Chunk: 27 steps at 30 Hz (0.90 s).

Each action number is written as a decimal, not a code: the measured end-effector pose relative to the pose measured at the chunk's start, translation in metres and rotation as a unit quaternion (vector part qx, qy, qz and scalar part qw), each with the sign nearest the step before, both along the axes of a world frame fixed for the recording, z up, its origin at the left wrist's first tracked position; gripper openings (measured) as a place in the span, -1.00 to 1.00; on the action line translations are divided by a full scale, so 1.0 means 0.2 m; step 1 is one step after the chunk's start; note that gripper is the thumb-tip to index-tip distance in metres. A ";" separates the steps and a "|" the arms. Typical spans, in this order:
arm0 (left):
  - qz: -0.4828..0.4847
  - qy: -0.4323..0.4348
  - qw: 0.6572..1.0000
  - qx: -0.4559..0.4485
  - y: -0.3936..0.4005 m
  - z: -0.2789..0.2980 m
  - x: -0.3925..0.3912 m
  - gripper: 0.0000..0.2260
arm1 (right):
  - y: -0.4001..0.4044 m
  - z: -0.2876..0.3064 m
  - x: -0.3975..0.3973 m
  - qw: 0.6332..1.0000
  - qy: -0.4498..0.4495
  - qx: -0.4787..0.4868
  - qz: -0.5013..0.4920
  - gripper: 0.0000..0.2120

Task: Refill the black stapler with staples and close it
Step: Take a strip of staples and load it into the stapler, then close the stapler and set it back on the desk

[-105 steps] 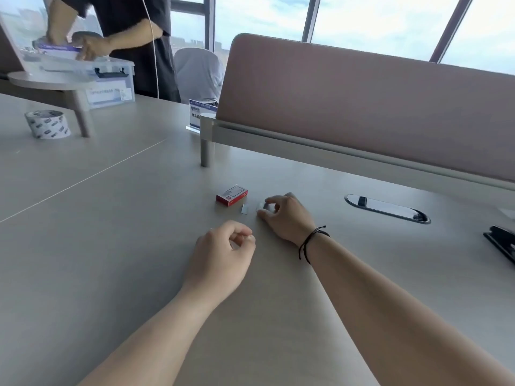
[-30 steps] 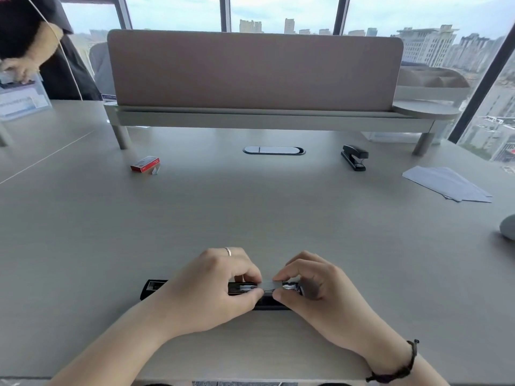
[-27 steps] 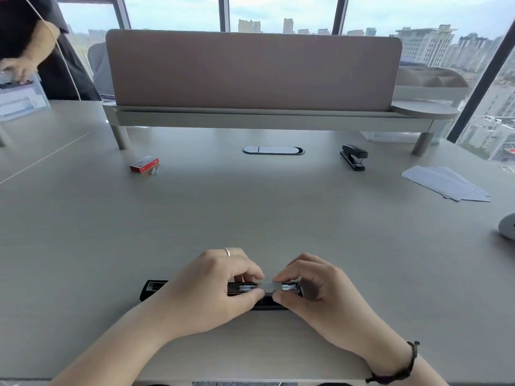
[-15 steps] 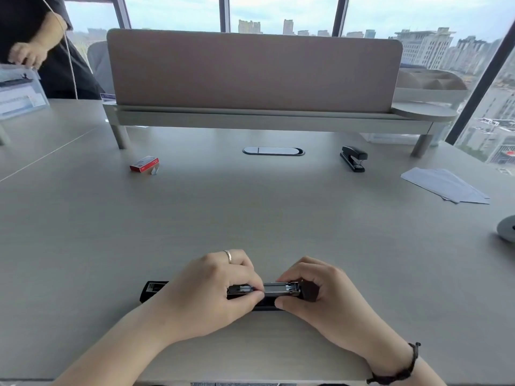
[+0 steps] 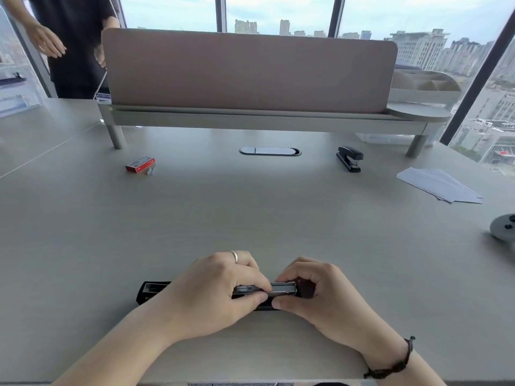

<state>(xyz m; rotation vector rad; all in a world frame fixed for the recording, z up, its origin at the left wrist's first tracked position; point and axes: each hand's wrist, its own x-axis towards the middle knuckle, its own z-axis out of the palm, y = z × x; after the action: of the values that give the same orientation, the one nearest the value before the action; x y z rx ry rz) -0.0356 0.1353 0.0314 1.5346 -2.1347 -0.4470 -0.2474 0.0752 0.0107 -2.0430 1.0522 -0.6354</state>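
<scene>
Head view is the only one we're getting, so here goes. We're looking down at the black stapler (image 5: pixel 152 291) lying flat and opened out along the near edge of the grey desk (image 5: pixel 250 213), long axis running left to right. Our left hand (image 5: pixel 214 293) is curling over its middle, thumb and fingers pinching the metal staple channel (image 5: pixel 284 288). Our right hand (image 5: pixel 320 299) is pinching the channel's right end, fingers narrow and closed on it. We can't tell whether a staple strip is seated in there; the fingers are covering most of it.

Handling-wise we're guessing it's a rigid, fairly dense little thing: hard plastic shell, shiny steel rail, sprung parts that could snap shut on a fingertip. Gripping the long sides, not the open top, seems the safer hold. The smooth laminate desk is probably letting it slide, so bracing it is making sense.

Far left, a small red staple box (image 5: pixel 140 164) is sitting; far right there's a second stapler (image 5: pixel 350 158), closed, and some loose white paper (image 5: pixel 437 185).
</scene>
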 end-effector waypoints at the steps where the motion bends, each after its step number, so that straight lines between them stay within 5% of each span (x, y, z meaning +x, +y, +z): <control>1: 0.000 0.001 1.000 0.003 0.00 0.01 0.01 -0.82 | 0.00 0.00 0.00 1.000 0.001 0.001 0.000 -0.85; 11: 0.083 -0.028 0.992 0.095 0.09 0.05 0.24 -0.66 | 0.00 -0.01 0.00 1.000 0.007 0.004 -0.004 -0.87; 17: 0.117 -0.035 0.983 0.136 0.16 0.11 0.34 -0.75 | 0.00 0.00 0.00 1.000 0.003 -0.004 -0.001 -0.86; 27: 0.135 0.018 0.987 0.087 0.18 0.12 0.38 -0.77 | -0.01 -0.01 0.01 1.000 0.019 -0.012 -0.001 -0.88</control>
<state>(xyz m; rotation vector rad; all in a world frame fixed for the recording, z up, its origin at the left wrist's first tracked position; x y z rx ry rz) 0.0412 0.1715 0.0549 1.8662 -1.8647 -0.5714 -0.2455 0.0742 0.0093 -2.0825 1.0721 -0.6160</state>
